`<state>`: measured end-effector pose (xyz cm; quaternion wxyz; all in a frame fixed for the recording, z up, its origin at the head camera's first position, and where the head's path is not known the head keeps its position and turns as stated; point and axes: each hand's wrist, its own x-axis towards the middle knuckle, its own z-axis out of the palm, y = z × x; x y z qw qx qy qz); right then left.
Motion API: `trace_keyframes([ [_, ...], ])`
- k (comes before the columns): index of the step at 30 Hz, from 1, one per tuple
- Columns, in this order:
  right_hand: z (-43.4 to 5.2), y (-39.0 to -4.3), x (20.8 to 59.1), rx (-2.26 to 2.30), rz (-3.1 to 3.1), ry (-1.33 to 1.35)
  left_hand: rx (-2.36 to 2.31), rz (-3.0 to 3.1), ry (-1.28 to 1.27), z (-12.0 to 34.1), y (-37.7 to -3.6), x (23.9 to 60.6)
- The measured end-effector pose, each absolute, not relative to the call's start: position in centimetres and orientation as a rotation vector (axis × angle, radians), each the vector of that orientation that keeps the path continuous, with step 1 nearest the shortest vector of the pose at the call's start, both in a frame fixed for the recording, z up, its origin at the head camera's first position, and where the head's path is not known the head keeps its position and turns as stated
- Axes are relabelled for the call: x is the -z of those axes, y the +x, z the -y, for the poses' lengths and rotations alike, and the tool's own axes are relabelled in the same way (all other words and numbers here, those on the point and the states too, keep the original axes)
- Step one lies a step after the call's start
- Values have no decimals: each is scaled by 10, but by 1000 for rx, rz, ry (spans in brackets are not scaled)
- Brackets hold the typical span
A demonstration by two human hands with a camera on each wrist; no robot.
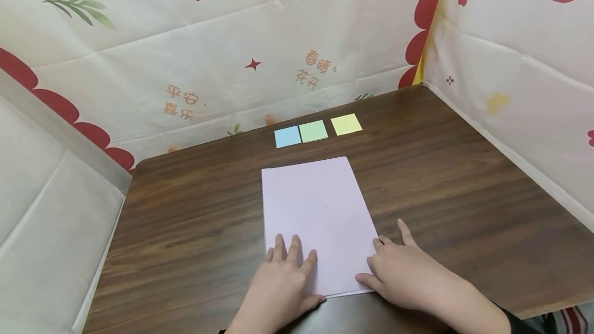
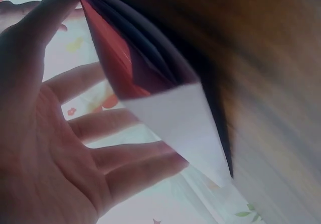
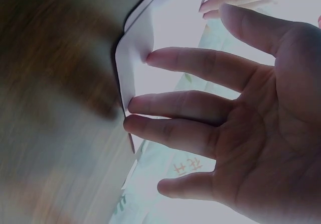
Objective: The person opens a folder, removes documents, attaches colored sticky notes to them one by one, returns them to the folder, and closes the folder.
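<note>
A pale lilac booklet-like stack of sheets [image 1: 315,200] lies on the table, its long side running away from me. Straight, spread fingers of my left hand [image 1: 283,282] rest on its near left part, with the thumb at the near edge. Seen from the left wrist, the stack [image 2: 170,118] shows layered sheets, with red and dark ones inside. My right hand [image 1: 403,274] is at the near right corner, its thumb over the top. In the right wrist view, straight fingers of the right hand [image 3: 215,118] touch the stack's side [image 3: 133,68].
Blue [image 1: 287,137], green [image 1: 313,131] and yellow [image 1: 346,124] sticky-note pads lie in a row near the back of the brown wooden table [image 1: 185,220]. Printed cloth [image 1: 223,61] stands behind the table, with a white cloth side [image 1: 520,76] on the right.
</note>
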<state>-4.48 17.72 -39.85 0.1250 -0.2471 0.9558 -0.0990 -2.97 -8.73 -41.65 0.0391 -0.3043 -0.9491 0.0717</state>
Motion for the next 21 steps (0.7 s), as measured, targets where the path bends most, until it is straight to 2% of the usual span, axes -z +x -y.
trace_keyframes([
  [10,-180,-44,402,265,-2808,-728,-186,2917,-906,83,-26,417],
  [21,-182,-52,413,264,-2832,-751,-250,2815,-1070,91,-30,416],
])
